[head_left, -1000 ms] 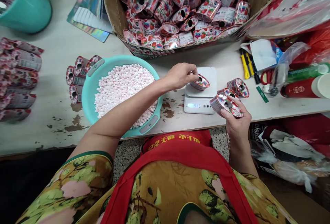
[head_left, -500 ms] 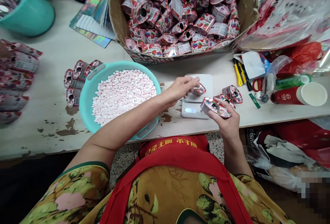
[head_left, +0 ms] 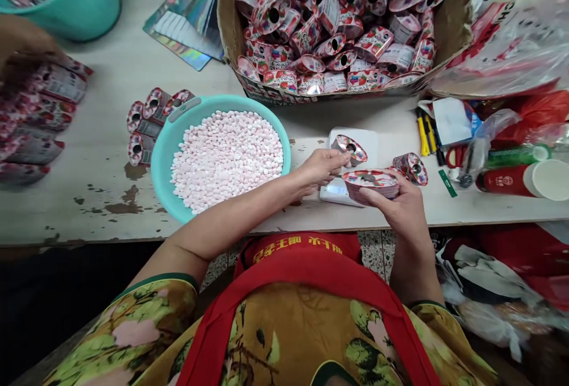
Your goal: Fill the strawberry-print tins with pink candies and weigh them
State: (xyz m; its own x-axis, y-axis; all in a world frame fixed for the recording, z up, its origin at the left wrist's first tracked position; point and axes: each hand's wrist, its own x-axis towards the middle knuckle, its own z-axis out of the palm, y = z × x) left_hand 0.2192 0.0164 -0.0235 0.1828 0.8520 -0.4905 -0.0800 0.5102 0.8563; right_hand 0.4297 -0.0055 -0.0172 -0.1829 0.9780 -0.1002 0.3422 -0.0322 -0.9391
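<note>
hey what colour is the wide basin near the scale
The basin is turquoise, best seen in the head view.

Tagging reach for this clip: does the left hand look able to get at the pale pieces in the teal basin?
Probably yes: the pale pieces lie mostly uncovered in the open teal basin beside the left hand, though its forearm crosses the near rim and would likely have to draw back.

Gap between basin (head_left: 163, 166) and scale (head_left: 372, 142), box (head_left: 231, 30) beyond

Left of centre, a turquoise basin (head_left: 161, 166) and pale pink-and-white tablets (head_left: 231, 155); right of centre, a strawberry-patterned red container (head_left: 371, 186) and white scale (head_left: 372, 152); bottom, a red apron (head_left: 302, 268) with yellow lettering.
</note>
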